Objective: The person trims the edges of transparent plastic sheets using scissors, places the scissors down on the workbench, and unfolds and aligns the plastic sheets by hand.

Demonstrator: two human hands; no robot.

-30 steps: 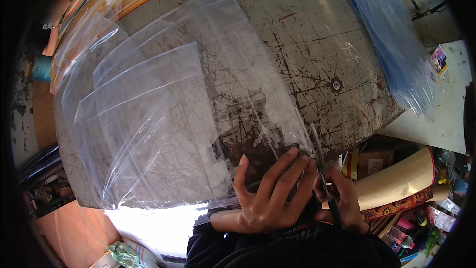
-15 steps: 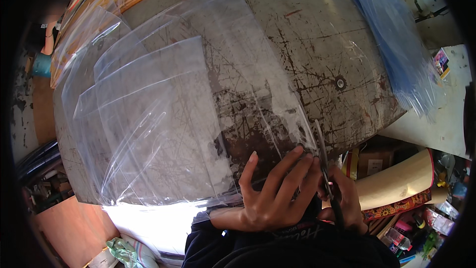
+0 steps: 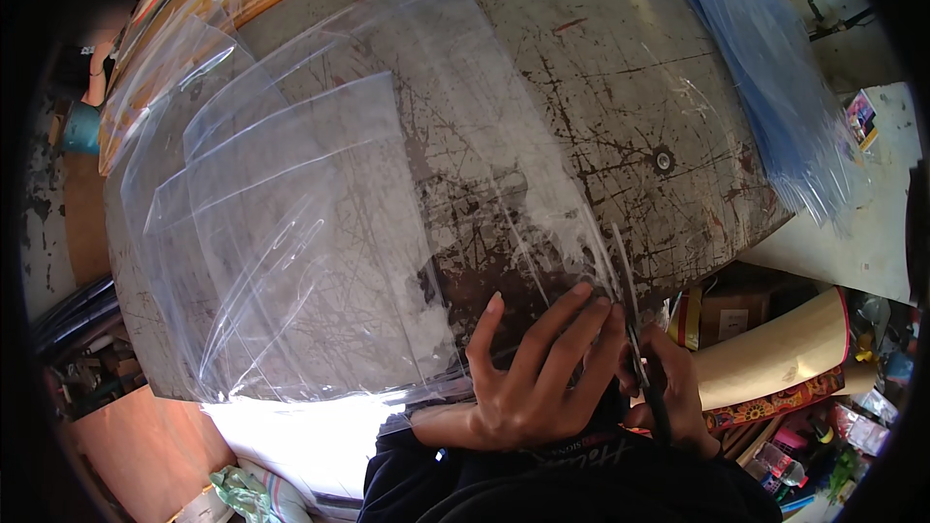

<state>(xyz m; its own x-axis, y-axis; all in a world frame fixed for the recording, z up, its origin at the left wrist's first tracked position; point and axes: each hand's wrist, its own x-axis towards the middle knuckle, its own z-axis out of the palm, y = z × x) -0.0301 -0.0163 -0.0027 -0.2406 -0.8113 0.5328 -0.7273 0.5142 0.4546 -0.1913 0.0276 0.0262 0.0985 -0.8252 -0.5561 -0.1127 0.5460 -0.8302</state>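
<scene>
My left hand (image 3: pixel 547 363) lies on the clear plastic sheet (image 3: pixel 465 87) at the near edge of the table, its fingers spread and its fingertips pressing the sheet's right edge. Just right of those fingertips, my right hand (image 3: pixel 678 387) is closed around the dark handles of a pair of scissors (image 3: pixel 635 353). The long blades point away from me, along the sheet's edge. Part of the right hand's grip is hidden behind the handles and the left fingers. Several more layers of clear plastic (image 3: pixel 291 223) spread over the left of the table.
The worn, scratched table (image 3: pixel 630 87) has a rounded edge. Bluish plastic sheets (image 3: pixel 756 68) hang over its far right side. At the lower right are a cream roll (image 3: pixel 775 353), a cardboard box (image 3: pixel 733 315) and assorted small goods. A green plastic bag (image 3: pixel 237 492) sits lower left.
The scissors have shifted very slightly away from me along the sheet's edge. Both hands stay in nearly the same place, and the plastic layers lie as before.
</scene>
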